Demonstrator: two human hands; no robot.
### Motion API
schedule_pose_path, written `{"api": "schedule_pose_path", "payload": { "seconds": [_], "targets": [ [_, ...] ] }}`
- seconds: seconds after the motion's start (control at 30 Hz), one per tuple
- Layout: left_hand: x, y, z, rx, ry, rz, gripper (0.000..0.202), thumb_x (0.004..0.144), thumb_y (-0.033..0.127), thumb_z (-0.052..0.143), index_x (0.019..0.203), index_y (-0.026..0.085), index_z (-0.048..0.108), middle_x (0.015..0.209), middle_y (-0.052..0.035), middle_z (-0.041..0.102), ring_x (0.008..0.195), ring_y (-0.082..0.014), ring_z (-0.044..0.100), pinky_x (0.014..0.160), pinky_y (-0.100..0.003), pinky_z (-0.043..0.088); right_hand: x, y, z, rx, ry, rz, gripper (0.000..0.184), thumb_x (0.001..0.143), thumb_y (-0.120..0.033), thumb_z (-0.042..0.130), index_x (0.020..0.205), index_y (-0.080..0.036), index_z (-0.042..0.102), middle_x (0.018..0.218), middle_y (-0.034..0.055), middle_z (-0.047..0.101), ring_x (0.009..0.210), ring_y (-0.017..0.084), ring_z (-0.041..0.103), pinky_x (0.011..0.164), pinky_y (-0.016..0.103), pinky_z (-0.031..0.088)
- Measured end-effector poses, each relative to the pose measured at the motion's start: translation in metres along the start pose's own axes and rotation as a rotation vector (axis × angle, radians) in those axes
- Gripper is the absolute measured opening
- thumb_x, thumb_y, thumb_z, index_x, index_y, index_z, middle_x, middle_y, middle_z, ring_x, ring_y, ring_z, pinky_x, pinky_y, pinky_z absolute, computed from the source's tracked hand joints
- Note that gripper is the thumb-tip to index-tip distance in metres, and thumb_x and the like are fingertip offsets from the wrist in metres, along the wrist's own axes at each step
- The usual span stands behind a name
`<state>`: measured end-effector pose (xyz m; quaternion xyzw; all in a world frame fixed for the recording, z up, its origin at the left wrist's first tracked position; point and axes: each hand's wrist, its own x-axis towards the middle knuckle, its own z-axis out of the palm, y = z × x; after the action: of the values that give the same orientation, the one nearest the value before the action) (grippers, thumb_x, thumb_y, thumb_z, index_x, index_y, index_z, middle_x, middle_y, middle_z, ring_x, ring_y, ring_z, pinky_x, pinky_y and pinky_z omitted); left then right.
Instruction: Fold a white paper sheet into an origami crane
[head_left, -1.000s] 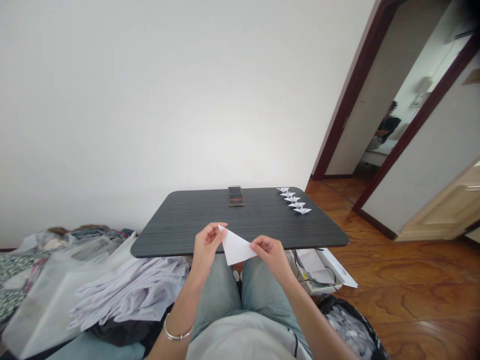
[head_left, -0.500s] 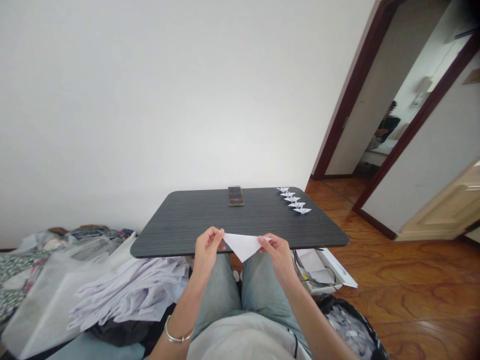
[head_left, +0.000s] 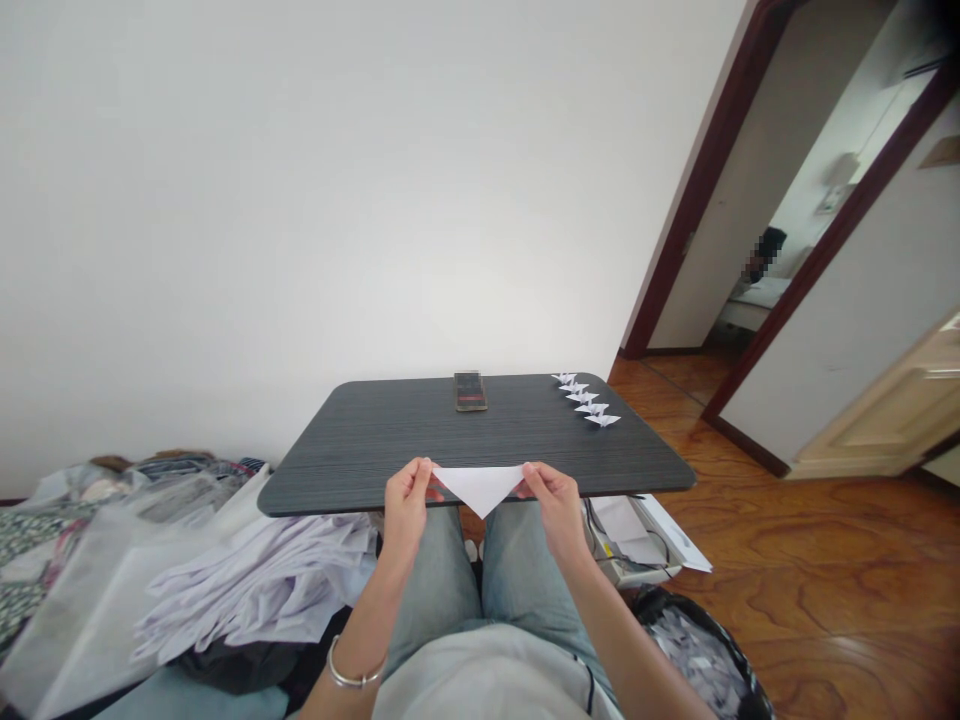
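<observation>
White paper point(head_left: 480, 487), folded into a triangle, is held in the air at the near edge of the table point(head_left: 360, 450), with its long edge level on top and its tip pointing down toward the knees. From my feed the left hand point(head_left: 407, 500) pinches the triangle's left corner between thumb and fingers, closed tight on it. The right hand point(head_left: 553, 497) does the same at the right corner, so the paper is stretched flat between the two. Neither hand rests on the table; both hover just in front of its near edge. A bracelet point(head_left: 349, 675) sits on the left wrist, well below the table edge in my view. On the table's far edge, about the middle, a phone point(head_left: 470, 391) lies flat. Along the table's far right corner I count a short row of small white folded figures point(head_left: 587, 399), set one behind another and just apart. Left of the table, low down, a loose heap of white sheets point(head_left: 255, 580) spreads over bags and cloth. Under the table's right end I see a box point(head_left: 637, 545) with paper and a cable, and nearer me a dark bin point(head_left: 697, 650) of shreds. Right of the table the wooden floor point(head_left: 825, 560) runs to an open doorway point(head_left: 705, 230), where a person point(head_left: 759, 262) sits in the room beyond, too small to tell more.
</observation>
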<state>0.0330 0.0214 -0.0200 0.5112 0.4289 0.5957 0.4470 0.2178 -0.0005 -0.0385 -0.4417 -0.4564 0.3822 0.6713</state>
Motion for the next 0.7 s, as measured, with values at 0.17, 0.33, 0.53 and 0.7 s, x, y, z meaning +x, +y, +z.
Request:
{"api": "schedule_pose_path", "payload": {
  "seconds": [0.17,0.33,0.53,0.7],
  "targets": [
    [0.004,-0.005,-0.007,0.088,0.012,-0.001,0.037,0.080,0.049,0.049,0.068,0.015,0.060,0.067,-0.0049,0.065,0.065,-0.0179,0.059,0.050,-0.024,0.045,0.002,0.001,-0.001,-0.017,0.067,-0.003,0.023,0.070,-0.038,0.068,0.063,-0.017,0.065,0.054,0.0000,0.061,0.052,0.014,0.056,0.051,0.023,0.043],
    [0.001,0.010,-0.012,0.459,0.117,0.323,0.023,0.085,0.036,0.048,0.086,0.019,0.063,0.097,-0.0077,0.067,0.096,-0.0217,0.057,0.086,-0.035,0.041,0.001,-0.001,-0.002,-0.125,0.032,-0.027,0.023,0.074,-0.039,0.065,0.067,-0.017,0.065,0.055,0.0013,0.062,0.055,0.016,0.058,0.053,0.025,0.044],
    [-0.006,0.028,0.010,0.735,-0.249,0.465,0.009,0.079,0.026,0.059,0.082,0.022,0.067,0.086,-0.0042,0.069,0.087,-0.0219,0.057,0.082,-0.035,0.039,-0.005,-0.006,0.009,-0.204,-0.092,-0.081,0.023,0.080,-0.036,0.057,0.068,-0.018,0.064,0.058,0.0015,0.061,0.057,0.016,0.058,0.053,0.025,0.045],
    [-0.005,0.025,0.025,0.725,-0.350,0.385,0.011,0.080,0.024,0.057,0.074,0.021,0.066,0.077,-0.0029,0.068,0.081,-0.0203,0.056,0.077,-0.032,0.039,-0.007,-0.007,0.016,-0.185,-0.158,-0.062,0.020,0.078,-0.034,0.060,0.066,-0.018,0.060,0.059,0.0005,0.058,0.057,0.015,0.056,0.052,0.024,0.046]
  ]
}}
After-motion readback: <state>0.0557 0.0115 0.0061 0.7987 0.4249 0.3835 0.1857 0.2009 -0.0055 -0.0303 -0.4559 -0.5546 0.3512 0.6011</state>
